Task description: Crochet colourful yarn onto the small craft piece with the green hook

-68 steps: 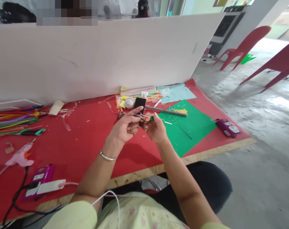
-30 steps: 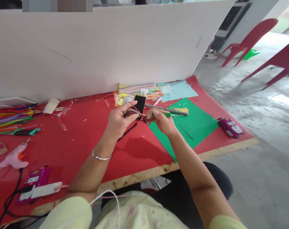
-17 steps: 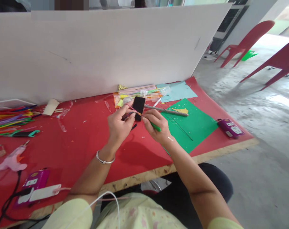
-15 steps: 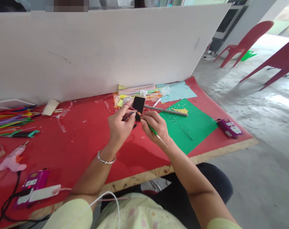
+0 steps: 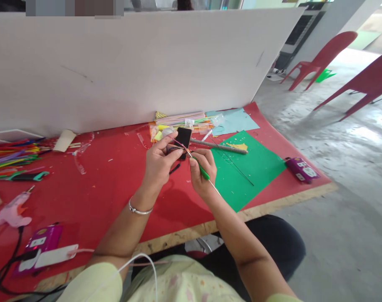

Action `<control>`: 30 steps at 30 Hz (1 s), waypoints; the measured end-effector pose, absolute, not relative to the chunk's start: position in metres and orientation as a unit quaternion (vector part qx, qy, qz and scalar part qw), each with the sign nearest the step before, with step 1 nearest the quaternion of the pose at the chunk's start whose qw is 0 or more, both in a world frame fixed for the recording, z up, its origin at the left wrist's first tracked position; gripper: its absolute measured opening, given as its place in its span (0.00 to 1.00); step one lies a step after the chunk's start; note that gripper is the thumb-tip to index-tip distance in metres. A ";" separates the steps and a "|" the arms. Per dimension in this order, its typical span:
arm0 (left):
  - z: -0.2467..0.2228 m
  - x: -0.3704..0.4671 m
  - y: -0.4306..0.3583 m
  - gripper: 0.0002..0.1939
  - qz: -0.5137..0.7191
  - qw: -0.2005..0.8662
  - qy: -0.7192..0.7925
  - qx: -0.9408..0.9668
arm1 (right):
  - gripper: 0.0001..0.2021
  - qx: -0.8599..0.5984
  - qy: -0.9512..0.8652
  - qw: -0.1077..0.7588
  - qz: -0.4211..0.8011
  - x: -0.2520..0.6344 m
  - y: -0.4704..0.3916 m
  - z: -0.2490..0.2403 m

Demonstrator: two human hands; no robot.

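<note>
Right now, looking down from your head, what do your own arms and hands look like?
Both arms are bare below short, pale yellow-green sleeves. The left wrist wears a slim, rounded silver bangle; nothing shows on the right wrist. The fingers are gloveless, with no rings that I can make out. A white cable curves near the left sleeve.

On the red-covered worktop [image 5: 115,180], the black rectangular phone [image 5: 184,136] lies behind the left grip [image 5: 158,161] and the right grip [image 5: 198,178], the latter around the green-handled slim metal tool [image 5: 204,172]. Right of the phone, a long grey rod [image 5: 219,146] reaches over a flat green sheet [image 5: 260,172], with a purple printed box [image 5: 302,170] farther right. Behind the phone lie pale pink thin sticks [image 5: 182,118], then an upright white panel [image 5: 147,63]. Well left of the phone are multicoloured thin stems [image 5: 13,157] and, nearer the front, a pink glue gun [image 5: 13,210].
</note>
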State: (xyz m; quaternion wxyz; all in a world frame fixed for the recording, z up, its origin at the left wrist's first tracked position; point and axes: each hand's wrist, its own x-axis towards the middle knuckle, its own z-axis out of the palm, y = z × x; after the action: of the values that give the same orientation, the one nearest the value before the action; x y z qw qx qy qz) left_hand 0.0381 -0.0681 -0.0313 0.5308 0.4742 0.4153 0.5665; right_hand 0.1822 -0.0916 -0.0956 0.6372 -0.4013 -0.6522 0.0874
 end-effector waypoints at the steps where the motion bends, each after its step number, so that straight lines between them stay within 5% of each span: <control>1: -0.030 0.039 -0.068 0.34 0.568 0.545 0.414 0.457 | 0.13 -0.405 -0.648 0.639 0.088 0.180 -0.092 -0.097; 7: -0.021 0.038 -0.068 0.33 0.525 0.649 0.397 0.381 | 0.14 -0.378 -0.635 0.671 0.059 0.170 -0.091 -0.107; 13: -0.011 0.023 -0.060 0.27 0.447 0.729 0.377 0.356 | 0.23 -0.343 -0.700 0.614 0.122 0.193 -0.087 -0.115; 30: -0.018 0.018 -0.047 0.25 0.436 0.689 0.406 0.413 | 0.19 -0.287 -0.864 0.413 0.014 0.251 -0.076 -0.082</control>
State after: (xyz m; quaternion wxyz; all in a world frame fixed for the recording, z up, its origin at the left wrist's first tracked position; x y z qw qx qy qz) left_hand 0.0177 -0.0473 -0.0177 0.6890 0.4130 0.4061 0.4357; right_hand 0.2506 -0.0761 -0.0821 0.4126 -0.2871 -0.8644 0.0141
